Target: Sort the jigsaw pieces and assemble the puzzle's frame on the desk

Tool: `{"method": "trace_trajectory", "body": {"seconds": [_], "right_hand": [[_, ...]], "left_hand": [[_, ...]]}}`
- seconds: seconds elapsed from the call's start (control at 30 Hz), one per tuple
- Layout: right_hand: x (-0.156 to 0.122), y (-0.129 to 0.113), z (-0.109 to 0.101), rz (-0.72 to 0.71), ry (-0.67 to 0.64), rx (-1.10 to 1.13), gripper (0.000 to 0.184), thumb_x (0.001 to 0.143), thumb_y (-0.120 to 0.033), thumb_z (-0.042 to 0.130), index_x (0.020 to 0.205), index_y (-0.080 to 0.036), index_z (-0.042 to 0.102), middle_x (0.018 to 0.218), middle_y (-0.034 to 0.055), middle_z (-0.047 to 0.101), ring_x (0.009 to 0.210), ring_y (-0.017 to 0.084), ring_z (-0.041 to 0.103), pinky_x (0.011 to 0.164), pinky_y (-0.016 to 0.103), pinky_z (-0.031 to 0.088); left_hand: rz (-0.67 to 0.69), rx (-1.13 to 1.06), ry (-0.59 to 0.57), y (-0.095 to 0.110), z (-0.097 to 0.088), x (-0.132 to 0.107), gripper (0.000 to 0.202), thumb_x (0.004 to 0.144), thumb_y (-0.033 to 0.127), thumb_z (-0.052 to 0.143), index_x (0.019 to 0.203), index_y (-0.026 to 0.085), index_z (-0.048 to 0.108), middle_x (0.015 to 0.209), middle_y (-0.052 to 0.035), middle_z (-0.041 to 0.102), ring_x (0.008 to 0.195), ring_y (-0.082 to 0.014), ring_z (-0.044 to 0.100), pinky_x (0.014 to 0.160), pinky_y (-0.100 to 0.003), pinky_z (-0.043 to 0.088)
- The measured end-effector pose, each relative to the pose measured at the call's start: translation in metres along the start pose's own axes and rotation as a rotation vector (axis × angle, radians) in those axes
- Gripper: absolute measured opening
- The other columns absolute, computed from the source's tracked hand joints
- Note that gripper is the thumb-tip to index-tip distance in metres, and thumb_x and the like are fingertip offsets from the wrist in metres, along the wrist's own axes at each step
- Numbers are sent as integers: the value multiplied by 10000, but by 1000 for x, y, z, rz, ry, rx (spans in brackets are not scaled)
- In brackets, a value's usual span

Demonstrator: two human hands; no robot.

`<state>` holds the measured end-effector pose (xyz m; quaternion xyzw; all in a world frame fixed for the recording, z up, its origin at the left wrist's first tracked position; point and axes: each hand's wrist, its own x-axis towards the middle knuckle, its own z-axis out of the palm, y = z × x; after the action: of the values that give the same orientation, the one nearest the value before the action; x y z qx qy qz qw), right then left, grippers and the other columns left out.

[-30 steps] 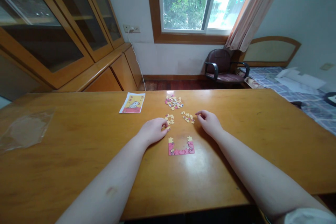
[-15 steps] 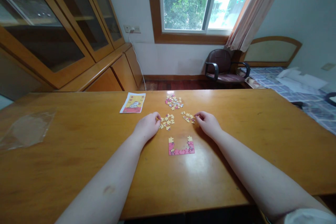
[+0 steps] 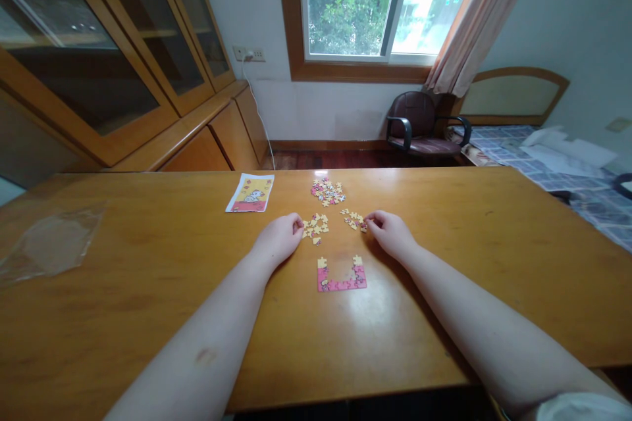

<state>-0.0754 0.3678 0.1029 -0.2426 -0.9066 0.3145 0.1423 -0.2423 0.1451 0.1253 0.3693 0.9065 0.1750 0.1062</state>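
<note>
Left hand (image 3: 279,237) and right hand (image 3: 393,233) are curled narrow beside loose puzzle pieces (image 3: 316,231) — any grip cannot be told; the joined border (image 3: 342,285) is centred nearer, seemingly for shared reach.

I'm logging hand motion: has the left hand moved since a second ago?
Yes. Judged against the joined puzzle border, the left hand has shifted left, towards the picture sheet.

Your left fingers (image 3: 297,218) and right fingers (image 3: 376,218) are too small for you to tell whether they pinch any puzzle pieces (image 3: 316,231). The top edge crops the window (image 3: 348,3); the bottom, your left forearm (image 3: 207,329).
</note>
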Motion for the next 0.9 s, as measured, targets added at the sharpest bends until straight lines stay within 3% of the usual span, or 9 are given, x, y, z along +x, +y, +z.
{"method": "trace_trajectory", "body": {"seconds": [0.13,0.67,0.9], "right_hand": [[1,0,0,-11,1,-4,219,824,-306,496,795,-194,682,727,31,693,675,163,601,613,252,402],[1,0,1,-11,-8,-22,233,824,-316,490,803,-190,685,688,26,675,652,164,591,598,251,391],[0,-1,0,2,-12,-13,221,824,-308,492,798,-195,680,711,27,683,663,165,592,608,254,394]], "left_hand": [[-61,-18,69,-3,-2,2,191,855,285,433,883,219,610,848,-38,686,758,-181,609,609,-259,407],[-46,-14,23,-1,-1,1,265,833,239,428,945,246,669,920,-31,714,808,-189,632,665,-258,446],[88,-11,-10,4,2,-1,316,851,254,422,1046,252,670,1084,-40,690,979,-214,624,824,-299,473]]}}
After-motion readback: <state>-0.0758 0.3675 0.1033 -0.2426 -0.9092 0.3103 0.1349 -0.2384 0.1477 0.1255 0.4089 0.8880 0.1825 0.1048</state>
